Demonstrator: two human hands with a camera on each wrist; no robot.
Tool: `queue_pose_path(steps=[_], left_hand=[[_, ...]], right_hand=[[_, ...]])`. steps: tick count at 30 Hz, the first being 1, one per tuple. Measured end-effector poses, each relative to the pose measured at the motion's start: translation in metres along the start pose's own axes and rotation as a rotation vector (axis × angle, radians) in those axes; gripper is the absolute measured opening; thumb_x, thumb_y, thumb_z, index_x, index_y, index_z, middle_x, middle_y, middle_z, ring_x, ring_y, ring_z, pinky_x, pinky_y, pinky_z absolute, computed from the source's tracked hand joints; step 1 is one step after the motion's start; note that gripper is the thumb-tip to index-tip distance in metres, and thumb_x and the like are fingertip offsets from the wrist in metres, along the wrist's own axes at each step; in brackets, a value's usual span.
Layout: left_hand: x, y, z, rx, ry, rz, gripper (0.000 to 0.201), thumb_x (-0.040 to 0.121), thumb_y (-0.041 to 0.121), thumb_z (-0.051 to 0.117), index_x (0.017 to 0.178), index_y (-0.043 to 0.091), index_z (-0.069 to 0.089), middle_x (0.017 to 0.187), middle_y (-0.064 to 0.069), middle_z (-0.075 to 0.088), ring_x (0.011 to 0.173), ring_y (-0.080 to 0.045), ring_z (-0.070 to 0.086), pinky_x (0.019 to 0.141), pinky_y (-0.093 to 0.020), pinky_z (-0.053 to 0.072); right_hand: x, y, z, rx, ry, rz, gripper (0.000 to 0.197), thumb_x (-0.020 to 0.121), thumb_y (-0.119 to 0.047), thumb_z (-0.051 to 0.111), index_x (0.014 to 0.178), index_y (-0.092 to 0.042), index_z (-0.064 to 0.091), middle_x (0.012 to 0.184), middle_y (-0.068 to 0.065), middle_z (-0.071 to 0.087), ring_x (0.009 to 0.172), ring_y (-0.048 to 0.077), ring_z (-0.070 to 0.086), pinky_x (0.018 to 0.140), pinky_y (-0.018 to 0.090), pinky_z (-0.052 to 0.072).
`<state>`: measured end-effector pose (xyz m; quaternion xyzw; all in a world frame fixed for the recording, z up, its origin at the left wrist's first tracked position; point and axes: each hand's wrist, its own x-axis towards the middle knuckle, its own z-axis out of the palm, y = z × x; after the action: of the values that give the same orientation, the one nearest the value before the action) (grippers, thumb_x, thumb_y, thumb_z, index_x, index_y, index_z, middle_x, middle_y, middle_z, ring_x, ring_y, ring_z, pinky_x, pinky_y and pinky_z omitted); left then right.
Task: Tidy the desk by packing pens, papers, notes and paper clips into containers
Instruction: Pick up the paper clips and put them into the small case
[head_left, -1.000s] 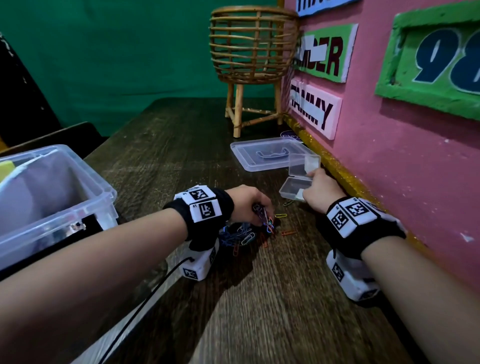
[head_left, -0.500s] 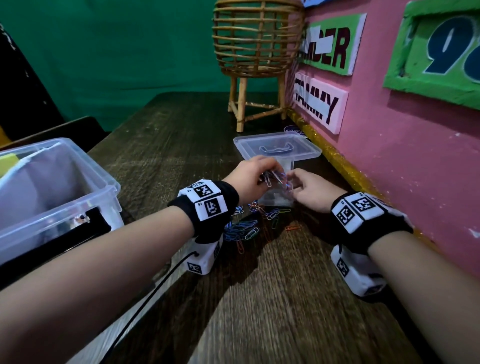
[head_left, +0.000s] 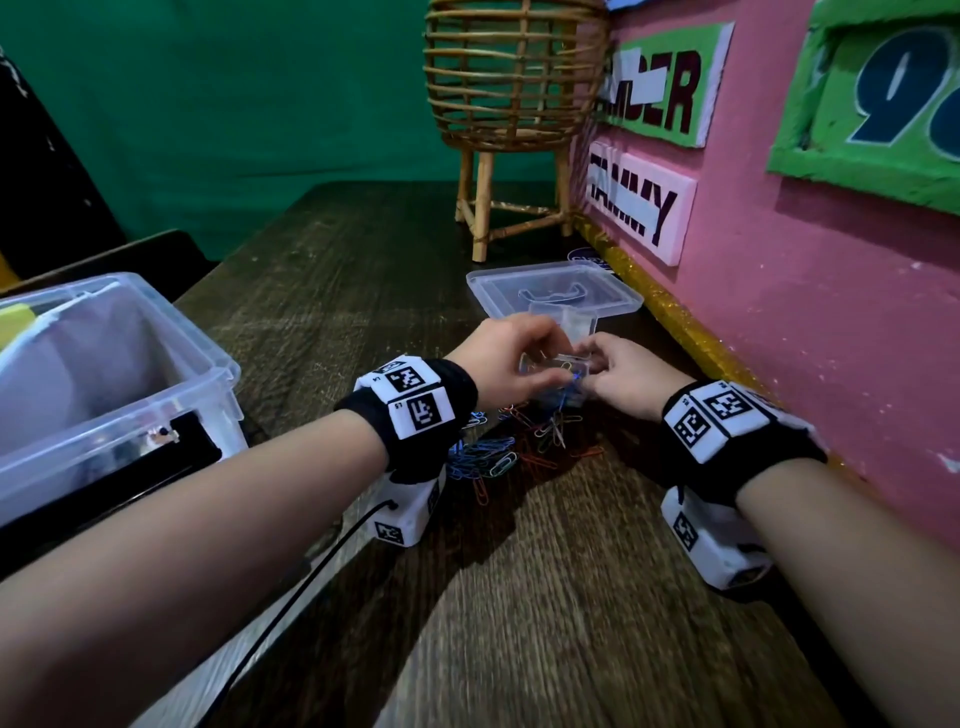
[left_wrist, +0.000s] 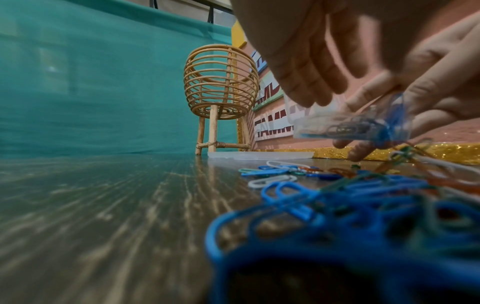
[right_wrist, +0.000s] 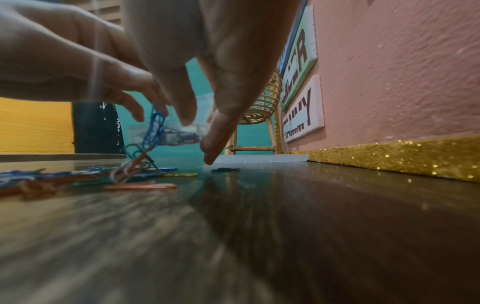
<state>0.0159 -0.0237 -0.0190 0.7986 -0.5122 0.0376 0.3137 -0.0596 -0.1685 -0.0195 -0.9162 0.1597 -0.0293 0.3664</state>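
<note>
A small clear box (head_left: 563, 366) with its hinged lid up is gripped by my right hand (head_left: 621, 371) a little above the desk. In the left wrist view the small clear box (left_wrist: 358, 125) holds several paper clips. My left hand (head_left: 511, 358) is over the box's mouth and pinches a linked string of blue paper clips (right_wrist: 155, 121) that dangles down to the desk. A loose pile of coloured paper clips (head_left: 498, 452) lies on the wood just below both hands. In the right wrist view my right hand's fingers (right_wrist: 215, 127) point down beside the box.
A flat clear lid (head_left: 550, 291) lies behind the hands. A rattan basket on legs (head_left: 511, 78) stands at the back by the pink wall (head_left: 805, 338). A large clear bin (head_left: 104, 374) with papers stands at the left desk edge.
My left hand has lifted a bunch of clips from the pile and carried it over the box. My right hand has brought the box away from the wall and up to meet it.
</note>
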Motion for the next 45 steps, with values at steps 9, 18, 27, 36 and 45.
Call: queue_pose_path(steps=[9,18,27,36,45], left_hand=[[0.002,-0.0021,0.0019,0.091,-0.08,0.014,0.016,0.079,0.018,0.072,0.093,0.011,0.073,0.082,0.004,0.058,0.078,-0.009,0.054,0.072,-0.014,0.044],[0.004,-0.0063,0.0034,0.132,0.094,0.021,0.02,0.088,0.021,0.061,0.103,0.01,0.069,0.097,-0.008,0.064,0.088,-0.019,0.061,0.076,-0.015,0.038],[0.0027,-0.0021,0.0021,0.151,-0.115,0.074,0.022,0.08,0.024,0.071,0.098,0.01,0.07,0.09,-0.002,0.061,0.078,-0.012,0.053,0.075,-0.026,0.047],[0.0034,-0.0016,0.0019,-0.001,0.204,-0.041,0.012,0.089,0.012,0.058,0.097,0.003,0.063,0.082,0.003,0.06,0.075,-0.008,0.053,0.061,-0.002,0.037],[0.0018,-0.0013,0.0014,0.098,0.041,-0.02,0.022,0.091,0.002,0.05,0.105,0.005,0.066,0.103,-0.01,0.067,0.095,-0.022,0.062,0.079,-0.016,0.04]], right_hand=[[-0.0043,-0.0038,-0.0019,0.089,0.057,-0.026,0.038,0.084,0.003,0.054,0.121,-0.009,0.054,0.114,0.018,0.063,0.1,0.03,0.064,0.09,0.037,0.052],[-0.0034,-0.0053,0.0007,0.173,0.011,-0.005,0.027,0.086,0.008,0.05,0.106,-0.009,0.054,0.104,0.02,0.061,0.098,0.042,0.064,0.09,0.051,0.051],[0.0004,-0.0015,-0.0001,0.131,0.058,0.01,0.033,0.086,-0.001,0.055,0.117,-0.01,0.057,0.108,0.017,0.062,0.096,0.031,0.066,0.089,0.044,0.053],[-0.0001,0.0001,-0.0015,0.099,0.008,0.031,0.035,0.089,0.005,0.048,0.122,-0.005,0.052,0.095,0.007,0.056,0.061,0.013,0.057,0.039,0.008,0.045],[0.0035,0.0009,0.0001,0.123,0.063,0.022,0.036,0.086,0.006,0.049,0.12,-0.006,0.053,0.108,0.012,0.059,0.082,0.024,0.065,0.072,0.026,0.058]])
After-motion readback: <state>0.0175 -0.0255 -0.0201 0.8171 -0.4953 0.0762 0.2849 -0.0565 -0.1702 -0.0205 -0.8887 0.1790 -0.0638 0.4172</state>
